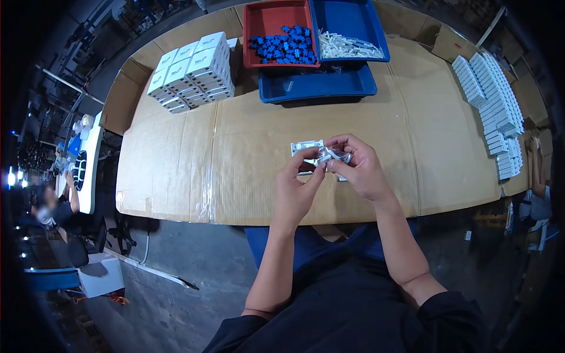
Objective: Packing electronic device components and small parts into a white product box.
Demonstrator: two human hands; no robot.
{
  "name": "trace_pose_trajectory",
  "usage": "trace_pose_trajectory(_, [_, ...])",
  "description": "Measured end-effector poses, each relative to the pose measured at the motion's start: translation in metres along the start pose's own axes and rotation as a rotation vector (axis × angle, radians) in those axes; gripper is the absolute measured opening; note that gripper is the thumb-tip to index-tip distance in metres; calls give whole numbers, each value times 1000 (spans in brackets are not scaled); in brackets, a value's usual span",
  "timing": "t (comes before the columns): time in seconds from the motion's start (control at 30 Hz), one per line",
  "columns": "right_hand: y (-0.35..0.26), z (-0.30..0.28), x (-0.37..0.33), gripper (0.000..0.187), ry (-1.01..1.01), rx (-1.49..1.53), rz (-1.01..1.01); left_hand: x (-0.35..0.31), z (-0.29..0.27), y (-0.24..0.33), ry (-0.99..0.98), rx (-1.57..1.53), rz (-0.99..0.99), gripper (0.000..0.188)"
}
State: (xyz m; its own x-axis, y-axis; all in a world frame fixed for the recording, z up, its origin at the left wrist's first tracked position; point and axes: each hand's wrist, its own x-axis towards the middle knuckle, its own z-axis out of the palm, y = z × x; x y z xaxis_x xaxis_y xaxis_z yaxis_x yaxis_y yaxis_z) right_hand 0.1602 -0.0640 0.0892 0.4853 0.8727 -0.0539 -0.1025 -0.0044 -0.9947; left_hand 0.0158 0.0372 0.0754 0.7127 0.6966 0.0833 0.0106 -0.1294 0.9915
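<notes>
Between both hands, above the cardboard-covered table, is a small clear plastic bag (334, 154) with white pieces inside. My left hand (297, 187) pinches its left side between thumb and fingers. My right hand (366, 167) grips the right side, thumb and forefinger closed on the plastic. A white plastic part (306, 145) lies on the table just behind my left fingertips, partly covered by the hands. More white edges show beneath the bag, but their shape is hidden.
A red tray (273, 17) of blue plastic pieces (285, 46) and a blue tray (359, 15) of white sticks (347, 46) rest over another blue tray (318, 87). Stacked white boxes (194, 67) stand back left; rows of white parts (494, 109) line the right. People work at both sides.
</notes>
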Motion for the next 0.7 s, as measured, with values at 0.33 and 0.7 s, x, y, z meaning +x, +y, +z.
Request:
trace_pose_trajectory(0.33, [3,-10,-19,40,6,116,5,-17,-1,6,69,-67,-30,25])
trace_pose_trajectory(0.7, [25,-23,-7,33,-54,29,43,3,-24,-14,-78,-32,-59,21])
